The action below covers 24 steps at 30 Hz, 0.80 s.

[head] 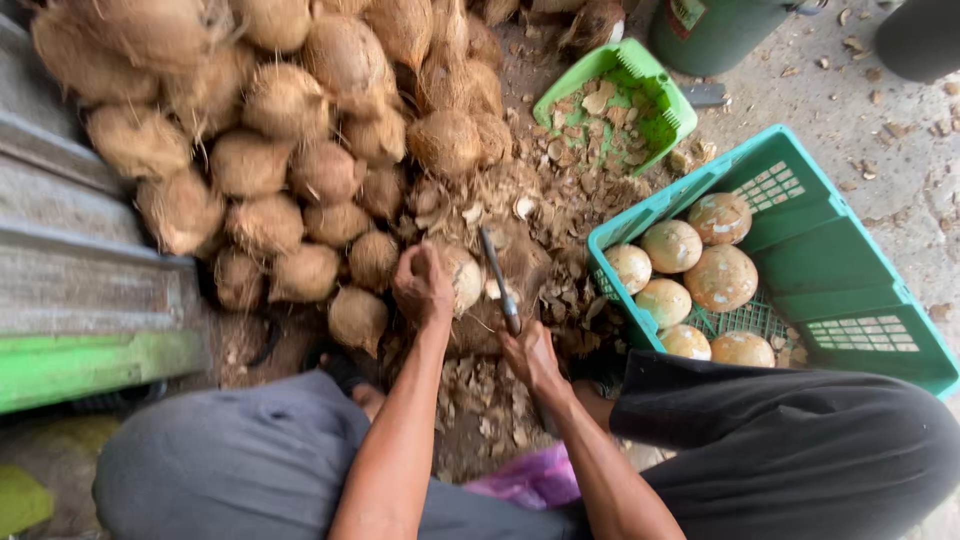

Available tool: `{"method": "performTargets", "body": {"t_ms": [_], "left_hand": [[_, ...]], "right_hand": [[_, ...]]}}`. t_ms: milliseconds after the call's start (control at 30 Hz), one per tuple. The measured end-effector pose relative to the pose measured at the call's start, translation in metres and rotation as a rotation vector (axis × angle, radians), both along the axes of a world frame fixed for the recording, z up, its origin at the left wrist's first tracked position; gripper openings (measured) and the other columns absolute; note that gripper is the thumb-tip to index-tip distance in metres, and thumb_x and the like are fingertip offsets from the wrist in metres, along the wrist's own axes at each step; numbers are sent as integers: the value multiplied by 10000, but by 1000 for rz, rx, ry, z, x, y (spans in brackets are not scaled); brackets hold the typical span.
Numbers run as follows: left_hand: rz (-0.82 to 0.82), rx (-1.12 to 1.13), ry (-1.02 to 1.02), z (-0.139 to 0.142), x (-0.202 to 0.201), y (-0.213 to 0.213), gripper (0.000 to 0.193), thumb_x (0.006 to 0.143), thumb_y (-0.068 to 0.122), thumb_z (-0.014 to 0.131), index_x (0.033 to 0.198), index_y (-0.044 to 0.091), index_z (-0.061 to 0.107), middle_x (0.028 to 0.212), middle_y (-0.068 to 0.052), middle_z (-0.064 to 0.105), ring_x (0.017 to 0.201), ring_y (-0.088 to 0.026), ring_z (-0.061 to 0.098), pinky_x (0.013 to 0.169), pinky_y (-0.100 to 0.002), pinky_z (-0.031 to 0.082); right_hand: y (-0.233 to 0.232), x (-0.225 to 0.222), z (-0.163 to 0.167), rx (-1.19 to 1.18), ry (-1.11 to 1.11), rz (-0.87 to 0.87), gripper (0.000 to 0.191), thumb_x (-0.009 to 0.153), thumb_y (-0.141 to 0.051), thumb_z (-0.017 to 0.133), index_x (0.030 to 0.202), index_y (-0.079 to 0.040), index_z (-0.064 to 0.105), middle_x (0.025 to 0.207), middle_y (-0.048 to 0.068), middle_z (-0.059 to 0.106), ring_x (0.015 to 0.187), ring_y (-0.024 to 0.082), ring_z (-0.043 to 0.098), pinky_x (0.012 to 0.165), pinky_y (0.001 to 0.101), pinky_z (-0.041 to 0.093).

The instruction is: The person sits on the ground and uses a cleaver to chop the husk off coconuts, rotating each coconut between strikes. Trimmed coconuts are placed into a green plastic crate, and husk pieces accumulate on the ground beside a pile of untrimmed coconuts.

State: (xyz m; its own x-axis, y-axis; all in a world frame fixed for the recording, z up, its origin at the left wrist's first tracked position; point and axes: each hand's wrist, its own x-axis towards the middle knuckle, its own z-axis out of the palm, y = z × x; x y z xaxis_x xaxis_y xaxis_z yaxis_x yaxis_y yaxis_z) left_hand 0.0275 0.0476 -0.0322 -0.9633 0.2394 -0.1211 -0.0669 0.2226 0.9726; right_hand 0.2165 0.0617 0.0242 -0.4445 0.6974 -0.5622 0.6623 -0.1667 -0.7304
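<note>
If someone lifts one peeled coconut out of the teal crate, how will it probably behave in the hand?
The peeled coconut looks round and smooth, so it would probably roll if set on flat ground. Its bare pale surface, without husk fibre, may be a little slippery. It seems solid and hard, so likely heavy for its size and stiff. The teal crate walls keep it from rolling now.

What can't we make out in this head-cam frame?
- Head view: the coconut under the left hand is mostly covered by that hand.
- Knife: handle hidden inside the right hand.
- Green drum: cut off by the top edge.
- Teal crate: near corner hidden by the person's knee.
- Husked coconut pile: runs past the top edge.
</note>
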Motion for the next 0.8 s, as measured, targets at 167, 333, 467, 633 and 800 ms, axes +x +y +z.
{"method": "performTargets", "body": {"t_ms": [167, 333, 467, 633, 800], "left_hand": [[-14, -333, -24, 10, 3, -5, 474, 957, 609, 579, 974, 157, 720, 977, -100, 683, 787, -192, 620, 631, -379, 522], [35, -426, -74, 20, 4, -1, 414, 923, 555, 590, 1001, 170, 720, 980, -84, 698, 778, -200, 635, 632, -408, 539], [1, -397, 9, 22, 3, -2, 389, 877, 519, 650, 1015, 162, 719, 937, -89, 692, 770, -210, 637, 614, -420, 528], [-12, -343, -49, 17, 5, -5, 397, 922, 543, 627, 991, 159, 702, 925, -69, 691, 777, -197, 651, 615, -384, 551], [39, -298, 3, 7, 5, 1, 421, 880, 552, 635, 981, 147, 692, 917, -51, 685, 759, -179, 657, 600, -354, 552]], "right_hand": [[-8, 1, 11, 177, -93, 62, 314, 1049, -348, 543, 855, -109, 607, 600, 97, 544, 431, 149, 417, 372, 350, 405], [1, -2, 9, 8, -131, 20, 333, 1016, -338, 602, 811, -78, 571, 613, 18, 550, 473, 143, 464, 432, 391, 453], [5, 2, 14, 120, 110, -66, 409, 982, -366, 655, 724, -67, 550, 593, 12, 526, 517, 118, 473, 464, 382, 414], [-6, 1, 20, 115, 32, -75, 429, 1001, -415, 601, 698, -128, 502, 564, 9, 480, 478, 135, 430, 440, 378, 385], [-3, -8, -4, 8, -7, 10, 437, 983, -397, 614, 692, -110, 459, 571, 3, 471, 462, 149, 424, 432, 395, 404]]}}
